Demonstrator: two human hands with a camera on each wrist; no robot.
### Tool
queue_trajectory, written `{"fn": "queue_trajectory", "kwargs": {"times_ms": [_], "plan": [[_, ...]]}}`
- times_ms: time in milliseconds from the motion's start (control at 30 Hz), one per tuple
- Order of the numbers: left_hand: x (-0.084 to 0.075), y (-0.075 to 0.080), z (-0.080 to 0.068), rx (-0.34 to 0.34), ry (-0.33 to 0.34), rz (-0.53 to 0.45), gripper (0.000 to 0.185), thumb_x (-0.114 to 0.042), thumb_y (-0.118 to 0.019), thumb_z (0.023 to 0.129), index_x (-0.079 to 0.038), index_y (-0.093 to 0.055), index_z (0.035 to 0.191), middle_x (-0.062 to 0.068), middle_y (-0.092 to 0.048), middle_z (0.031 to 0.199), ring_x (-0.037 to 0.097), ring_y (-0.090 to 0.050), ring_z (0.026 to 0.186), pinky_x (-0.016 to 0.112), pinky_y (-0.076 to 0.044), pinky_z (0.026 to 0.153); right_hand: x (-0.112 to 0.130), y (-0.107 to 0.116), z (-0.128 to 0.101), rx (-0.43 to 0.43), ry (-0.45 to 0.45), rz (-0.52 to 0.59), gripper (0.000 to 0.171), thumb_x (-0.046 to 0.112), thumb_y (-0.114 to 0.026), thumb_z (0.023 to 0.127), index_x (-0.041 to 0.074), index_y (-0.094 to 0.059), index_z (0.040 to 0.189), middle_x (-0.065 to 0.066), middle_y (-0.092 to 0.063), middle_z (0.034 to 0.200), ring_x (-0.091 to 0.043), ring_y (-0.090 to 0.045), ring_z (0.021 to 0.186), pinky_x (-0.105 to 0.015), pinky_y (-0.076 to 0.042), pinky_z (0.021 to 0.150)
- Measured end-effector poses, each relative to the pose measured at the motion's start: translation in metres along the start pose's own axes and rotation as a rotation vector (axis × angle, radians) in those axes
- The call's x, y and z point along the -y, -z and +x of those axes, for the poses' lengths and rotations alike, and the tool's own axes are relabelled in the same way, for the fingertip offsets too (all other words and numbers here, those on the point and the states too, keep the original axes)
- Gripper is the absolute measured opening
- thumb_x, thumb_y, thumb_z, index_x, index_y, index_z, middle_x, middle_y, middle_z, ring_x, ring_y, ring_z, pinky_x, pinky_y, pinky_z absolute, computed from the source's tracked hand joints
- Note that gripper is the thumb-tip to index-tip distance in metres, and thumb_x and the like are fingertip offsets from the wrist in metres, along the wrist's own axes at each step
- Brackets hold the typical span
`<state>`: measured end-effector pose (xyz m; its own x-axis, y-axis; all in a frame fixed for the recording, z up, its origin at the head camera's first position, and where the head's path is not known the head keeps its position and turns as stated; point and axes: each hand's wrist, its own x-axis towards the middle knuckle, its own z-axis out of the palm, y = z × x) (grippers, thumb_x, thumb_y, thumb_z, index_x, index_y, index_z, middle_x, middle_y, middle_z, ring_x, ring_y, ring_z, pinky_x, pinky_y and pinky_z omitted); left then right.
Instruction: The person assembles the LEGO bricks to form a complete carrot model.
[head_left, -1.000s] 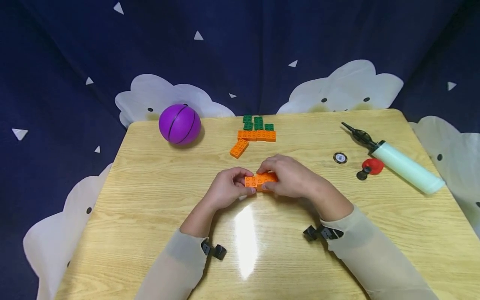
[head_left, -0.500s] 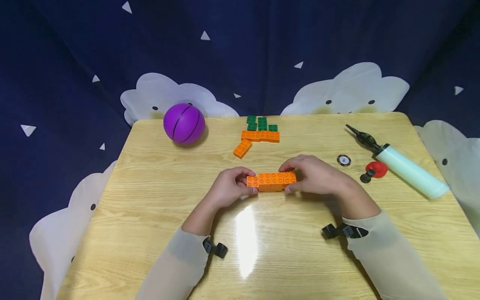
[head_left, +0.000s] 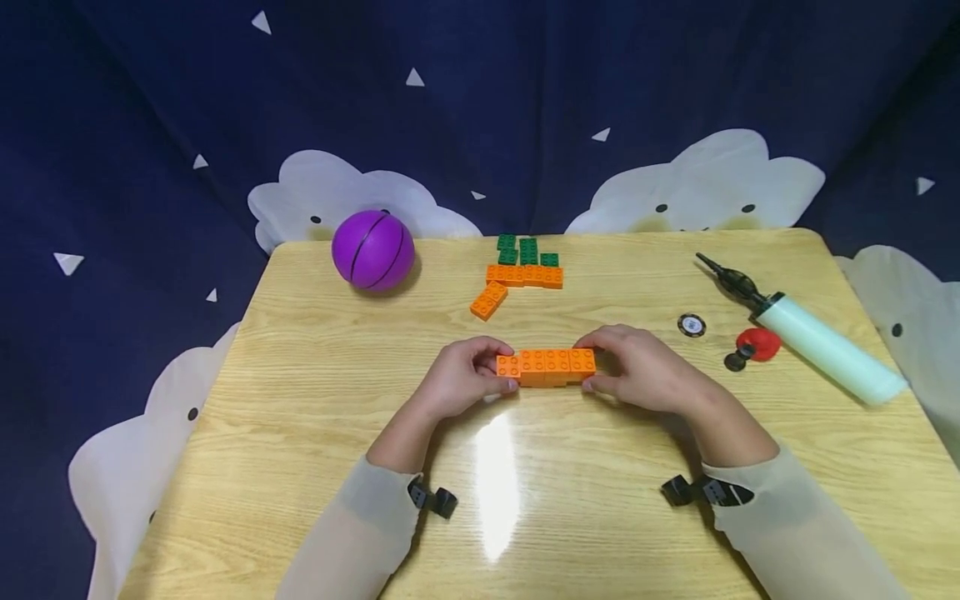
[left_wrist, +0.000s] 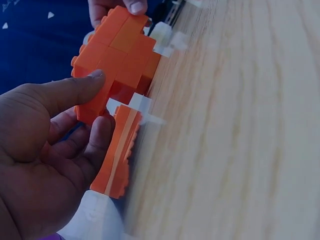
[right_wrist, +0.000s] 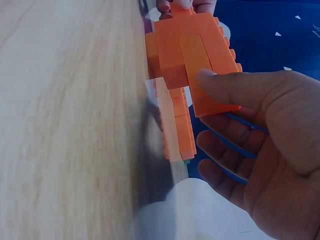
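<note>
A stepped block of joined orange toy bricks (head_left: 545, 367) spans the gap between my two hands in the head view. At its left end, my left hand (head_left: 456, 380) pinches a brick that sits a little lower than the top row. The right end is pinched by my right hand (head_left: 651, 367), its thumb on the near face. In the left wrist view, the smooth side of the orange block (left_wrist: 122, 45) shows stacked layers with stepped ends. The right wrist view shows my right thumb pressed on the orange block (right_wrist: 182, 50), with several fingers curled behind it.
Behind the hands lie a row of orange bricks (head_left: 525, 276), a slanted orange piece (head_left: 489, 301) and several green bricks (head_left: 528, 250). A purple ball (head_left: 372, 250) sits back left. To the right are a chip (head_left: 692, 325), a red-and-black item (head_left: 759, 343) and a hand pump (head_left: 825, 346).
My right hand has slid right along the orange block to its far end, uncovering the top row. My left hand keeps its grip on the left end. The head view shifts slightly.
</note>
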<state>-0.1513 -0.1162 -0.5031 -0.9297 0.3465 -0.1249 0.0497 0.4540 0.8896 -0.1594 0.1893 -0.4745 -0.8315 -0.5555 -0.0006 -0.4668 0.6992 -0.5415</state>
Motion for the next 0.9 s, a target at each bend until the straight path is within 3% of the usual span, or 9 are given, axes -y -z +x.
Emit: {"fn": "queue_trajectory", "kwargs": {"times_ms": [200,300,533,900], "plan": [[0.004,0.012,0.001,0.046,-0.023,-0.037,0.046,-0.019,-0.09,0.082,-0.013,-0.072,0.124,0.002,-0.071,0.102,0.019,-0.067,0.091,0.034,-0.057,0.082,-0.001,0.0,-0.002,-0.019,0.016,-0.014,0.051,0.025,-0.086,0.086,0.01,-0.067,0.131,-0.011,-0.068,0.13,-0.033,-0.061,0.124,-0.055,-0.045,0.107],[0.005,0.022,0.003,0.034,-0.032,-0.064,0.046,-0.018,-0.087,0.085,-0.008,-0.071,0.127,0.005,-0.073,0.11,0.02,-0.067,0.098,0.036,-0.056,0.086,-0.002,0.0,-0.002,-0.018,0.015,-0.009,0.051,0.025,-0.086,0.087,0.01,-0.066,0.131,-0.012,-0.067,0.13,-0.034,-0.06,0.124,-0.055,-0.045,0.107],[0.005,0.036,0.018,-0.12,-0.012,-0.014,0.044,-0.021,-0.084,0.089,-0.006,-0.068,0.128,0.011,-0.071,0.116,0.022,-0.065,0.102,0.04,-0.055,0.085,-0.001,-0.001,-0.001,-0.018,0.011,0.004,0.051,0.025,-0.085,0.087,0.009,-0.066,0.131,-0.011,-0.067,0.13,-0.032,-0.06,0.124,-0.054,-0.044,0.107],[0.004,0.028,0.05,-0.31,0.048,0.22,0.051,-0.024,-0.088,0.085,-0.008,-0.066,0.128,0.009,-0.063,0.118,0.023,-0.059,0.093,0.036,-0.05,0.079,-0.002,-0.001,-0.001,-0.023,0.029,0.004,0.049,0.024,-0.086,0.086,0.008,-0.067,0.129,-0.01,-0.069,0.127,-0.031,-0.062,0.122,-0.053,-0.045,0.106]]}}
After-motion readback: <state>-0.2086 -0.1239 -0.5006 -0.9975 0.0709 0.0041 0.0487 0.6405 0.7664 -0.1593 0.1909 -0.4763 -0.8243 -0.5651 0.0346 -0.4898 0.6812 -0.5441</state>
